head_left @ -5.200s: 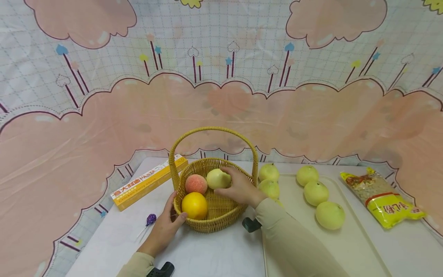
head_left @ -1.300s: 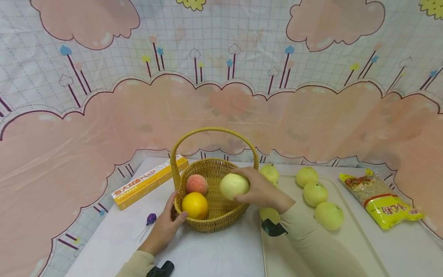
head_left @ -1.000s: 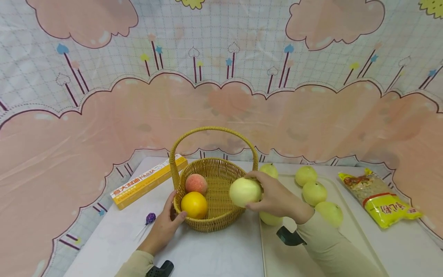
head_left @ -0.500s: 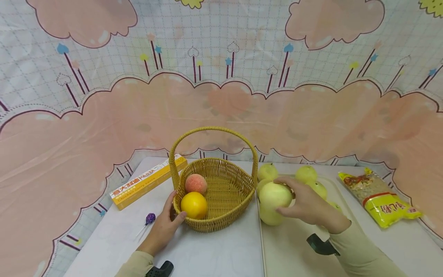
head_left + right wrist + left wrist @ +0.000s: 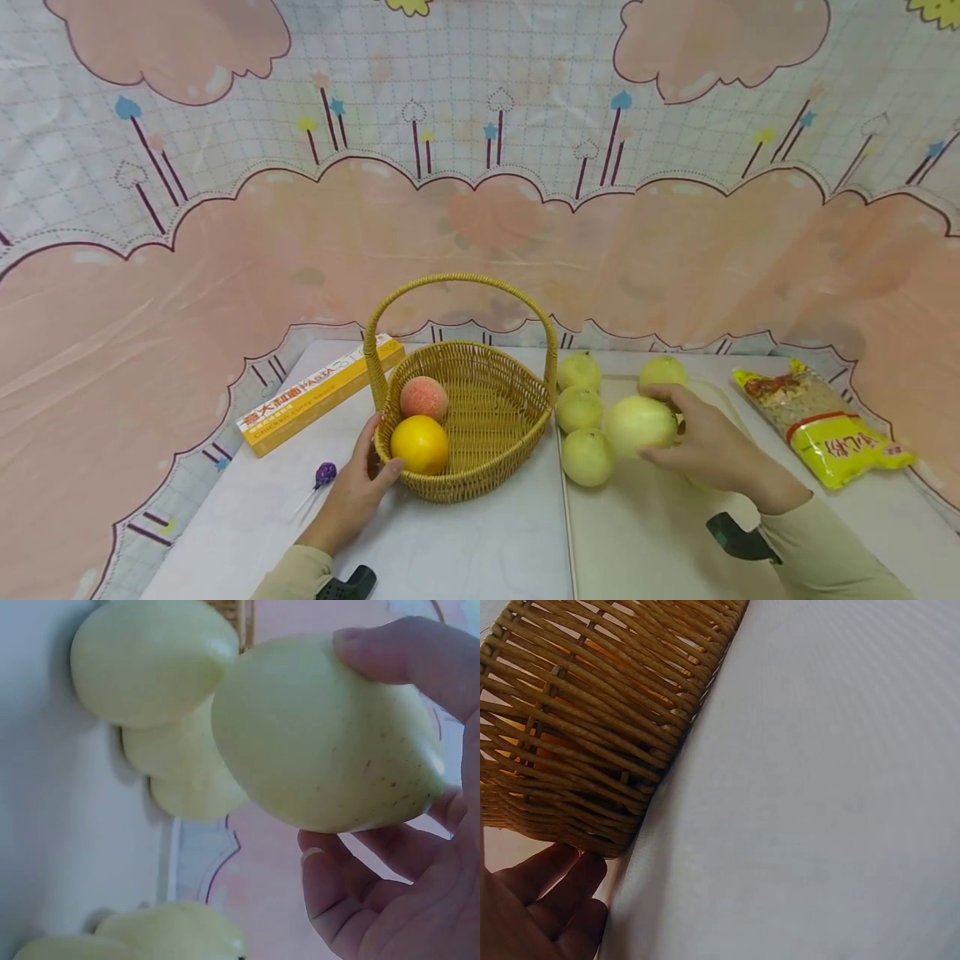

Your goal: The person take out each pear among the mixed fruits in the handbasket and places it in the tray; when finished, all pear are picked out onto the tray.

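Observation:
My right hand (image 5: 708, 437) holds a pale yellow-green pear (image 5: 639, 425) over the beige tray (image 5: 645, 533), thumb on one side and fingers curled on the other. Dark specks mark this pear (image 5: 330, 735) in the right wrist view. Three more pears (image 5: 587, 457) stand in a column along the tray's left edge, close beside it. My left hand (image 5: 358, 493) grips the left rim of the wicker basket (image 5: 480, 479), thumb over the rim. In the left wrist view its fingers (image 5: 570, 889) touch the basket's outside. A peach (image 5: 424, 398) and an orange (image 5: 420, 445) lie in the basket's left part.
Another pear (image 5: 663, 372) sits at the tray's back; others behind the right hand are mostly hidden. A yellow bag (image 5: 828, 429) lies right of the tray. A pasta box (image 5: 322, 392) lies behind the left hand, a purple lollipop (image 5: 325, 475) beside it. The basket handle (image 5: 461, 277) arches upright.
My right hand has lifted the pear out of the basket and carried it right, over the tray. The left hand stays at the rim; the peach and orange have not moved.

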Available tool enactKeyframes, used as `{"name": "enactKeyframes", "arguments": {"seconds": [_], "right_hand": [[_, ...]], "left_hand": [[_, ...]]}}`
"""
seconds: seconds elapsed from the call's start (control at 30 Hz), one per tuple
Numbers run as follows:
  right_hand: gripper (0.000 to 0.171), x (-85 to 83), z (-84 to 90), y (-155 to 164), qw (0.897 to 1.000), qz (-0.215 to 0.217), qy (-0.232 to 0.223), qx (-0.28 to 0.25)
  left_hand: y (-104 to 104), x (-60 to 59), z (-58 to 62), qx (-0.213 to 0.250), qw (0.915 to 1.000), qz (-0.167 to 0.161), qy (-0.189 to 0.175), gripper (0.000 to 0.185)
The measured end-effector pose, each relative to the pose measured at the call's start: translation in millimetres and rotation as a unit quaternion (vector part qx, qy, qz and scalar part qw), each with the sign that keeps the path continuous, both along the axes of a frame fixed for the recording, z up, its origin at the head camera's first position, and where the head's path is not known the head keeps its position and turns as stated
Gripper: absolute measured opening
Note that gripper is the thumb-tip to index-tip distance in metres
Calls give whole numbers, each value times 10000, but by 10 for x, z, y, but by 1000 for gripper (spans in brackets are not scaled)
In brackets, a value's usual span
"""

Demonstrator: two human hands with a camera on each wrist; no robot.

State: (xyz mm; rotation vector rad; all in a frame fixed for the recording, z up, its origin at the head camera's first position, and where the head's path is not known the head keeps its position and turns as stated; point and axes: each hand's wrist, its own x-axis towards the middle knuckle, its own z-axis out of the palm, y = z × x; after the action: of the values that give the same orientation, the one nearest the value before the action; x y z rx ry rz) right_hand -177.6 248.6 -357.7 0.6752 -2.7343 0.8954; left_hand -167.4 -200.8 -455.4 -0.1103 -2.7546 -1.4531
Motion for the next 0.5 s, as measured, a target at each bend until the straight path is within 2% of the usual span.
{"name": "enactKeyframes", "arguments": {"seconds": [0.2, 0.5], "right_hand": [[68, -29, -16, 92, 9994, -237, -159, 173], [67, -67, -84, 155, 9987, -260, -289, 334]], "left_hand": [[0, -4, 5, -4, 10000, 11, -18, 78], [-2, -11, -22, 22, 10000, 11, 42, 77]]}}
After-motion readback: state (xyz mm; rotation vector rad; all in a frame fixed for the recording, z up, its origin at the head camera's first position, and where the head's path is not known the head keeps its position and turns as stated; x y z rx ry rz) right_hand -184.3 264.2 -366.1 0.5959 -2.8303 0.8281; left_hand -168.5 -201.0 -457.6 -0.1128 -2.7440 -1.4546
